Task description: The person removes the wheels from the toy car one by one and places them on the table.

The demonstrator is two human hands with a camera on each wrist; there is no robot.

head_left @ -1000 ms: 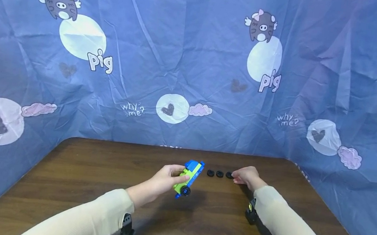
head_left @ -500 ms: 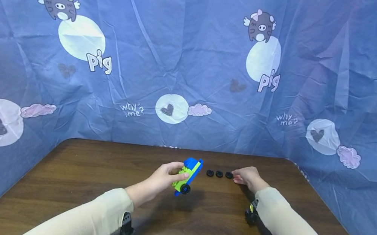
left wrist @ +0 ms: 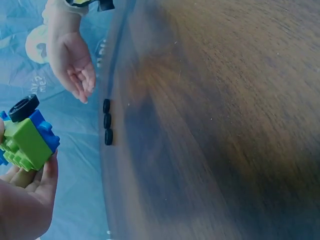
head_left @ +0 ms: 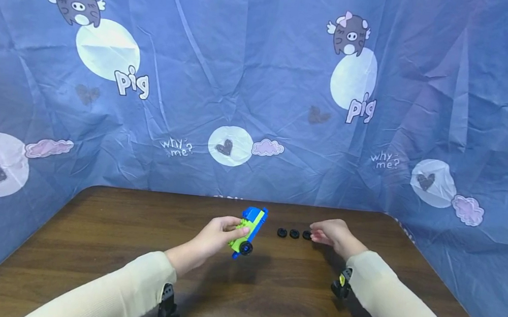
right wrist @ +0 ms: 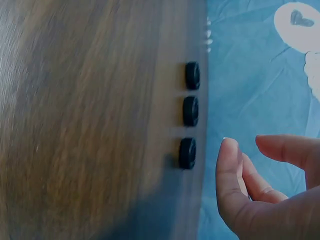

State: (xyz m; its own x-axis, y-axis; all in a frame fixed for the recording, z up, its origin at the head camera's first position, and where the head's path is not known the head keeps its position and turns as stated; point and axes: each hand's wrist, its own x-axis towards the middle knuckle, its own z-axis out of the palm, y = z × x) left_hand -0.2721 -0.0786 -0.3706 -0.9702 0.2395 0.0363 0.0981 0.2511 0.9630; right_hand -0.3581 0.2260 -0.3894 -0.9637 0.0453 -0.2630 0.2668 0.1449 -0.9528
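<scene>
one brick-built toy car (head_left: 253,227), lime green and blue, is what we see in the air above the table (head_left: 263,297), with its blue-topped end slanting up and away from the person and its other end lower. at that lower end we make out a mounted black wheel (head_left: 246,248) with a blue centre.

the left hand (head_left: 211,238) reaches the toy car from its left side; we see the thumb and fingers pinching the green bricks from both sides. to the right of the toy car, on the table, we count three loose black wheels in a short row, with small gaps between them: a near wheel (head_left: 282,232), a middle wheel (head_left: 294,234) and a far wheel (head_left: 307,234), named by how they stand from the toy car.

farther right of the toy car, just beside the far wheel, we find the right hand (head_left: 335,235). from the right wrist view we can tell that its thumb and forefinger are spread, with nothing between them, apart from the wheels.

below the toy car, to left and right, we see cream sleeves (head_left: 103,289) and black wrist devices (head_left: 167,307). behind the toy car, past the table, hangs a blue cloth (head_left: 260,93) printed with pigs, hearts and clouds.
</scene>
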